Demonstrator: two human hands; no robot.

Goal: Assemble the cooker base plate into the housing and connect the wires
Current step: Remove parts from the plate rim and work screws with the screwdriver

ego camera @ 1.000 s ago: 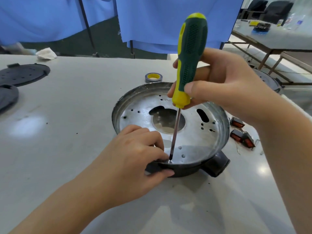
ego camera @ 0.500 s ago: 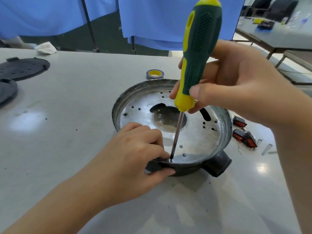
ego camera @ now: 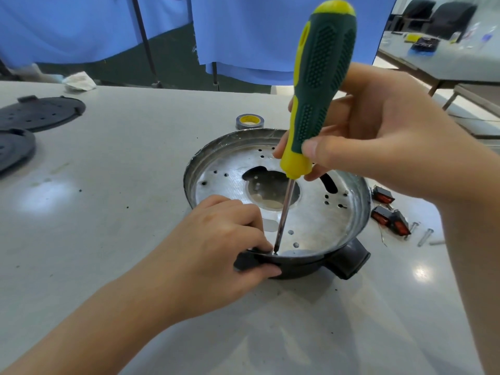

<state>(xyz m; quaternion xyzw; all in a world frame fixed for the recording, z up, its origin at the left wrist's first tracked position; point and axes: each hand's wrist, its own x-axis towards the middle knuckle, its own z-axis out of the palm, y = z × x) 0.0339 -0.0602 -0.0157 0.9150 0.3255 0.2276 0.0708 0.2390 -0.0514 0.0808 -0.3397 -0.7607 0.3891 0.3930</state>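
Observation:
A round metal base plate (ego camera: 319,212) with a central hole and several small holes sits inside the dark cooker housing (ego camera: 349,259) on the white table. My left hand (ego camera: 219,244) grips the near rim of the housing, fingers curled over the edge and thumb under it. My right hand (ego camera: 378,136) holds a green and yellow screwdriver (ego camera: 320,85) nearly upright. Its tip rests at the plate's near edge, right by my left fingertips. Any screw under the tip is too small to make out.
A roll of tape (ego camera: 249,121) lies behind the housing. Red and black switches (ego camera: 389,217) and small screws (ego camera: 424,236) lie to the right. Two black perforated plates (ego camera: 40,112) sit at the far left, a crumpled cloth (ego camera: 79,81) beyond them. Blue curtains hang behind.
The screwdriver handle sits a little higher and further right in view, and the view has shifted slightly. Both hands keep their holds and the tip stays at the same spot.

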